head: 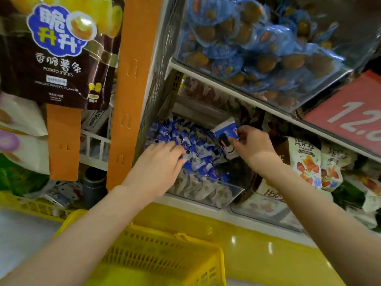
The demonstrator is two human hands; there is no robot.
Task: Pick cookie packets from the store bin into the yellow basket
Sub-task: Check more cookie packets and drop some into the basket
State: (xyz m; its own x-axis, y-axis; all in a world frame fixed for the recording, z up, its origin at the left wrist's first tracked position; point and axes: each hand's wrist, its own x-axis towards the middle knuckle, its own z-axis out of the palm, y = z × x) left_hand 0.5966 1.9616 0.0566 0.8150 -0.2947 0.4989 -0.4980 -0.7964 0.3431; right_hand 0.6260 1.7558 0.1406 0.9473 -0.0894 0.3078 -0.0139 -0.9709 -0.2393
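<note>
A clear store bin (208, 195) on the lower shelf holds a heap of blue-and-white cookie packets (191, 141). My right hand (252, 144) pinches one blue-and-white packet (225, 132) lifted above the right side of the heap. My left hand (162, 162) reaches into the left side of the bin, its fingers curled down among the packets; whether it grips one is hidden. The yellow basket (165, 256) stands below my arms at the bottom of the view, and what shows of it looks empty.
Above, a clear bin (257, 48) is full of blue-wrapped snacks, beside a red price sign (350, 118). White patterned packets (309, 162) fill the bin to the right. An orange post (132, 89) and hanging potato-stick bags (59, 52) stand left. The yellow shelf base (257, 244) runs below.
</note>
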